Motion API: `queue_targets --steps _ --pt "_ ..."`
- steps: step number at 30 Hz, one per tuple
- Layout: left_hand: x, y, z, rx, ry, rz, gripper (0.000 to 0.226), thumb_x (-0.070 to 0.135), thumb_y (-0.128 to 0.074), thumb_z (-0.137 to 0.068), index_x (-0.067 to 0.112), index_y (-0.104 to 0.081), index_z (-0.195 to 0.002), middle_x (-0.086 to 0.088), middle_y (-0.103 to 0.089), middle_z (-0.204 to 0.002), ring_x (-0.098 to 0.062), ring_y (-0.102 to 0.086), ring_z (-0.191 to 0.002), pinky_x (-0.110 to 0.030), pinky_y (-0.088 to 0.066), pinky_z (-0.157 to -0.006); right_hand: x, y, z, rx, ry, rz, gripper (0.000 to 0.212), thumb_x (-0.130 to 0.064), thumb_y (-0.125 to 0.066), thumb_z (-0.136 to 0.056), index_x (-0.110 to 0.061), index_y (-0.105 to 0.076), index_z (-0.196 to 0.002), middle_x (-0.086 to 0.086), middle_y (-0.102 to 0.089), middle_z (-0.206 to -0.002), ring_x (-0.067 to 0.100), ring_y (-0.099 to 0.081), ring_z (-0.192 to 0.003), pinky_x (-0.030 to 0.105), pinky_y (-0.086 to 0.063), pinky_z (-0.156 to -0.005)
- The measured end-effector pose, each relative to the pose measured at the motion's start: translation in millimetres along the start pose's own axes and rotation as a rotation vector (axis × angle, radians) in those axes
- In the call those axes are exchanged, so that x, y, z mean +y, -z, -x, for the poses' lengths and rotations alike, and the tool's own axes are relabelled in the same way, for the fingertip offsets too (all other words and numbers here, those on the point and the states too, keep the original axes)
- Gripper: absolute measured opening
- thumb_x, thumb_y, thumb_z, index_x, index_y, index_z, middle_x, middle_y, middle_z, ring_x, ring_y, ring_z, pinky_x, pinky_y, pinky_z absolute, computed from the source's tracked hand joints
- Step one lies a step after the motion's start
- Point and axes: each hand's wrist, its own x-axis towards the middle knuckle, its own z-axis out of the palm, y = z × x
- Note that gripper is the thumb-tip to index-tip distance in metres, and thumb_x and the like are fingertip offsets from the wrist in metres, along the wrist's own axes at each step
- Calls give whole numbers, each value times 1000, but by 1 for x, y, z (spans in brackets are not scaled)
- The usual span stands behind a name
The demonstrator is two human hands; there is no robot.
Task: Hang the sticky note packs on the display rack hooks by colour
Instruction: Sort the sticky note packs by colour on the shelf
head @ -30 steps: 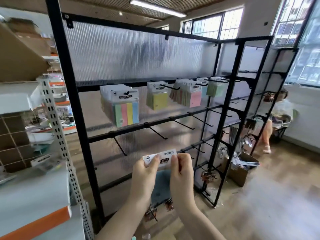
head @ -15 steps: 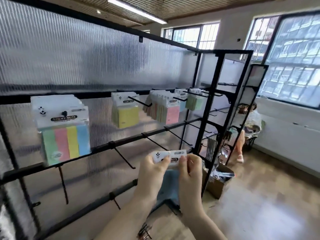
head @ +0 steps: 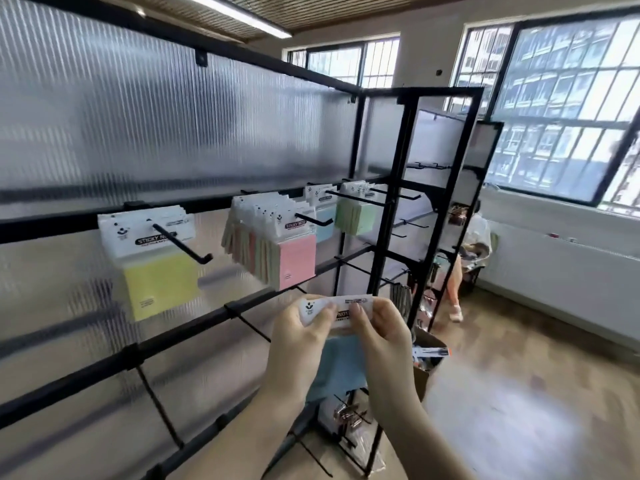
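I see the black display rack [head: 391, 188] with its ribbed translucent backing filling the left and centre, and a second black rack [head: 450, 216] standing beyond it toward the windows. On the upper rail hang, from left to right, yellow packs [head: 156, 265], a thick bunch of pink packs [head: 294, 258], blue packs [head: 323, 226] and green packs [head: 355, 216] — each colour on its own hook. In front of the lower rail, my left hand [head: 298, 344] and right hand [head: 377, 334] both pinch the white header card of a blue sticky note pack [head: 341, 368] — it hangs down between them, clear of any hook.
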Motion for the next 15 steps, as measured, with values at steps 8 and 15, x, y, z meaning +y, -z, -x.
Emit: queue_targets --steps 8,15 --pt "-7 -50 -57 -43 -61 -38 12 25 -59 -92 17 -69 -90 -2 -74 -82 -18 -70 -79 -27 -54 -70 20 26 -71 17 71 -47 11 -19 -61 -92 -11 -59 -84 15 -61 -76 36 -57 -73 47 -48 -70" --pt "-3 -102 -111 40 -178 23 11 19 -60 -92 13 -68 -98 -3 -74 -87 -19 -71 -83 -39 -56 -80 31 49 -154 -142 108 -58 5 -13 -65 -89 -10 -61 -88 15 -68 -84 35 -66 -78 52 -55 -75"
